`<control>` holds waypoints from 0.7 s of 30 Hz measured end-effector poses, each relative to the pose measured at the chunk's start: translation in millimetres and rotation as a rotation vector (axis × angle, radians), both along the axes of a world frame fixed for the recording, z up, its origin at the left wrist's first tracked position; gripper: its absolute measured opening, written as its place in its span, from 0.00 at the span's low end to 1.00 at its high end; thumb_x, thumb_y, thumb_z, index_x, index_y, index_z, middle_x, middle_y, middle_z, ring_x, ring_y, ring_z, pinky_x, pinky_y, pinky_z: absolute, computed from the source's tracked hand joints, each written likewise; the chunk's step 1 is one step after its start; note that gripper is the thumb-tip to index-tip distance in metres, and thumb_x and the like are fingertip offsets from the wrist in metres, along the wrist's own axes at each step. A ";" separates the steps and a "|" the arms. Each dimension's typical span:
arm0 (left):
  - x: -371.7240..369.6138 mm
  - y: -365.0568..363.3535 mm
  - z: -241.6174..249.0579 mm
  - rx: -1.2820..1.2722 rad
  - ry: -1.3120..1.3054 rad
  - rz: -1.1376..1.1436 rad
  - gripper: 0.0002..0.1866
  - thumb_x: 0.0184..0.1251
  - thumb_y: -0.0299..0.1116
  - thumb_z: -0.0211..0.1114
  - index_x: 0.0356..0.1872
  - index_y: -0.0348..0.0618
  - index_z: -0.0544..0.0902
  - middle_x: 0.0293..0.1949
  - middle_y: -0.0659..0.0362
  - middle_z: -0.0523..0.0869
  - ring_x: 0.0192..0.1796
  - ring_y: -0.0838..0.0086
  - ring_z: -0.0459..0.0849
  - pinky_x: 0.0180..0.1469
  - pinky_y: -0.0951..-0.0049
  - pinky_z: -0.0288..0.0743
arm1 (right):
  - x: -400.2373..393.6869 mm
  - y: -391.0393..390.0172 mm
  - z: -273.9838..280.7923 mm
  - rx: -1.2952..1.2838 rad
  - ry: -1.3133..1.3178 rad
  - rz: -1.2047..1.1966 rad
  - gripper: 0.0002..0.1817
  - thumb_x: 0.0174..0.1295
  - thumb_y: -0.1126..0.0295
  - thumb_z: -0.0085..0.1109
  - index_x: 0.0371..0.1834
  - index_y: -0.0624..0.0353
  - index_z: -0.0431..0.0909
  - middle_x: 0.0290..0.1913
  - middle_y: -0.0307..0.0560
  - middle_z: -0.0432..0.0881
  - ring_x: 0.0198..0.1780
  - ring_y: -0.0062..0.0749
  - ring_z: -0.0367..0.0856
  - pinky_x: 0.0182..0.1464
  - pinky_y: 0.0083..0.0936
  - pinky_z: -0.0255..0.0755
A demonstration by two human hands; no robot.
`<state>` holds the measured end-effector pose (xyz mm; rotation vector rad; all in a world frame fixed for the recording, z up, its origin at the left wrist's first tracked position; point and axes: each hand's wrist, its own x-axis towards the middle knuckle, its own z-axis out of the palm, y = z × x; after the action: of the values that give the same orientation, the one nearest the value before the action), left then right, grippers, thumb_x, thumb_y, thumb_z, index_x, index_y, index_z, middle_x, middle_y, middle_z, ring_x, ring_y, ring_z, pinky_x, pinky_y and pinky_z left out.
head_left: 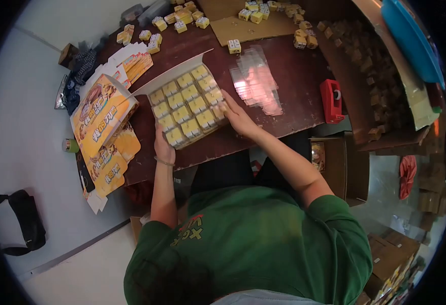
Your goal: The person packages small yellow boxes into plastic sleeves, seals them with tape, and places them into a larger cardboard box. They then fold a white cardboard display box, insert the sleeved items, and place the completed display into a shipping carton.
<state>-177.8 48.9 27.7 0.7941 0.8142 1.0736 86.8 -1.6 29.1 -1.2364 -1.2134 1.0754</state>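
A display box (168,71) with its lid flap raised sits tilted at the near edge of the dark red table. Rows of small yellow boxes (182,114) with clear wrapping fill it. My left hand (163,146) grips the box at its near left side, and a thin band circles that wrist. On the opposite side, my right hand (237,118) holds the box by its right wall, fingers curled over the edge near the corner. The undersides of both hands are hidden.
Left of the box lie printed orange cartons (98,114). Clear plastic sleeves (257,84) are spread to the right, before a red tape dispenser (331,101). Loose yellow boxes (181,26) dot the far side. A large carton (385,138) of small brown boxes borders the right.
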 end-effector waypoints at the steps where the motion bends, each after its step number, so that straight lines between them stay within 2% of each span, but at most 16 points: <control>1: 8.2 -12.7 5.9 0.004 0.019 -0.001 0.29 0.81 0.46 0.43 0.77 0.44 0.57 0.73 0.59 0.66 0.72 0.68 0.66 0.71 0.66 0.62 | 3.3 -14.6 -3.1 0.007 -0.016 -0.024 0.35 0.76 0.55 0.46 0.77 0.68 0.51 0.78 0.60 0.55 0.79 0.47 0.52 0.77 0.33 0.47; 2: 12.6 -22.8 9.3 0.009 0.034 -0.002 0.29 0.82 0.46 0.42 0.77 0.45 0.57 0.73 0.59 0.66 0.73 0.67 0.66 0.71 0.65 0.63 | 6.8 -31.8 7.4 0.030 -0.014 -0.016 0.35 0.76 0.56 0.46 0.77 0.68 0.51 0.77 0.60 0.56 0.79 0.46 0.53 0.77 0.33 0.47; 3: 2.4 -25.0 -15.0 -0.015 0.077 -0.030 0.31 0.82 0.48 0.42 0.78 0.46 0.54 0.75 0.58 0.63 0.74 0.67 0.63 0.73 0.66 0.60 | 10.2 -50.4 23.1 0.048 -0.013 -0.008 0.34 0.76 0.57 0.46 0.77 0.67 0.51 0.76 0.59 0.58 0.78 0.45 0.54 0.76 0.32 0.47; 5: 8.2 -42.0 2.8 -0.030 0.184 -0.100 0.33 0.81 0.48 0.45 0.79 0.42 0.52 0.77 0.58 0.58 0.78 0.68 0.56 0.75 0.67 0.54 | 32.3 -71.7 32.7 0.032 -0.102 -0.024 0.32 0.77 0.59 0.45 0.77 0.66 0.52 0.70 0.57 0.66 0.73 0.43 0.62 0.74 0.33 0.53; 6: 18.8 -43.8 25.8 0.061 0.196 -0.134 0.33 0.82 0.50 0.42 0.78 0.43 0.52 0.73 0.57 0.66 0.73 0.68 0.65 0.72 0.66 0.60 | 43.2 -76.5 30.5 -0.012 -0.177 -0.064 0.32 0.77 0.59 0.45 0.77 0.66 0.52 0.67 0.56 0.69 0.71 0.43 0.65 0.73 0.33 0.55; 7: 15.3 -39.5 27.4 0.163 0.273 -0.107 0.34 0.82 0.52 0.42 0.78 0.42 0.52 0.71 0.56 0.68 0.72 0.68 0.67 0.72 0.65 0.60 | 48.3 -77.1 60.5 0.003 -0.137 -0.161 0.32 0.78 0.56 0.43 0.77 0.63 0.54 0.59 0.53 0.77 0.63 0.38 0.74 0.68 0.30 0.63; 9: -22.9 -12.5 2.4 0.404 0.325 -0.053 0.37 0.80 0.56 0.42 0.78 0.41 0.52 0.63 0.53 0.76 0.65 0.68 0.75 0.69 0.64 0.65 | 63.1 -63.5 107.5 -0.068 0.102 -0.103 0.32 0.78 0.52 0.41 0.77 0.61 0.56 0.54 0.50 0.80 0.57 0.31 0.78 0.63 0.26 0.68; 10: 14.4 -26.4 81.2 0.325 0.179 0.084 0.39 0.78 0.61 0.40 0.77 0.41 0.54 0.61 0.53 0.79 0.60 0.66 0.79 0.63 0.66 0.72 | 68.9 -54.3 124.6 -0.114 0.256 -0.065 0.32 0.78 0.51 0.40 0.77 0.60 0.57 0.52 0.48 0.82 0.54 0.28 0.79 0.60 0.24 0.70; 11: 5.1 -16.4 92.9 0.279 0.064 -0.095 0.41 0.77 0.64 0.37 0.77 0.41 0.55 0.60 0.52 0.79 0.58 0.68 0.80 0.60 0.68 0.74 | 67.2 -43.0 134.8 -0.156 0.477 0.011 0.32 0.78 0.49 0.40 0.77 0.59 0.58 0.51 0.47 0.82 0.52 0.25 0.80 0.58 0.23 0.71; 12: -4.1 -6.5 104.8 0.218 -0.031 -0.273 0.42 0.76 0.66 0.35 0.76 0.40 0.56 0.60 0.52 0.80 0.56 0.69 0.81 0.56 0.69 0.75 | 63.1 -38.3 146.7 -0.115 0.516 0.100 0.31 0.77 0.49 0.43 0.75 0.58 0.62 0.51 0.44 0.82 0.52 0.25 0.80 0.59 0.25 0.71; 13: -3.6 -0.5 120.7 0.211 -0.166 -0.445 0.43 0.75 0.68 0.34 0.76 0.40 0.56 0.61 0.51 0.79 0.56 0.70 0.81 0.55 0.70 0.76 | 62.9 -36.9 150.6 -0.021 0.283 0.177 0.33 0.76 0.46 0.42 0.74 0.58 0.63 0.55 0.46 0.80 0.55 0.27 0.79 0.60 0.25 0.70; 14: -0.5 -10.8 132.9 0.243 0.103 -0.355 0.47 0.72 0.71 0.37 0.76 0.38 0.55 0.62 0.50 0.78 0.57 0.70 0.80 0.55 0.70 0.76 | 63.8 -35.9 154.3 0.073 0.049 0.250 0.34 0.75 0.44 0.41 0.74 0.58 0.65 0.58 0.47 0.79 0.58 0.28 0.78 0.62 0.25 0.70; 15: -1.3 -18.0 139.4 0.248 -0.009 -0.387 0.43 0.73 0.60 0.53 0.75 0.35 0.56 0.64 0.50 0.77 0.60 0.70 0.78 0.59 0.71 0.73 | 62.9 -41.8 165.7 -0.091 0.156 0.284 0.31 0.70 0.56 0.56 0.72 0.61 0.67 0.62 0.46 0.76 0.61 0.28 0.75 0.66 0.26 0.67; 17: -0.8 -34.6 161.6 0.276 0.075 -0.428 0.34 0.69 0.35 0.60 0.73 0.35 0.60 0.64 0.51 0.76 0.67 0.69 0.73 0.69 0.70 0.64 | 62.5 -52.6 158.8 -0.095 0.255 0.332 0.36 0.62 0.68 0.67 0.73 0.61 0.65 0.65 0.45 0.74 0.63 0.28 0.73 0.69 0.26 0.64; 18: -2.5 -36.5 165.4 0.236 0.186 -0.401 0.38 0.59 0.22 0.62 0.73 0.35 0.60 0.63 0.51 0.78 0.65 0.70 0.75 0.69 0.70 0.64 | 57.7 -54.6 152.1 0.009 0.170 0.293 0.36 0.59 0.77 0.69 0.73 0.60 0.65 0.58 0.44 0.79 0.59 0.24 0.75 0.61 0.23 0.71; 21: 2.3 -21.6 132.4 0.383 0.341 -0.232 0.32 0.62 0.17 0.60 0.70 0.33 0.65 0.60 0.51 0.80 0.60 0.74 0.79 0.63 0.75 0.71 | 49.9 -48.9 126.7 0.106 -0.136 0.179 0.39 0.59 0.78 0.68 0.75 0.55 0.63 0.58 0.46 0.80 0.56 0.26 0.77 0.60 0.25 0.73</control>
<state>-175.5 27.2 160.1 1.3893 0.7844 0.9077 136.7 -50.6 155.8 -1.1510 -1.4896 1.0546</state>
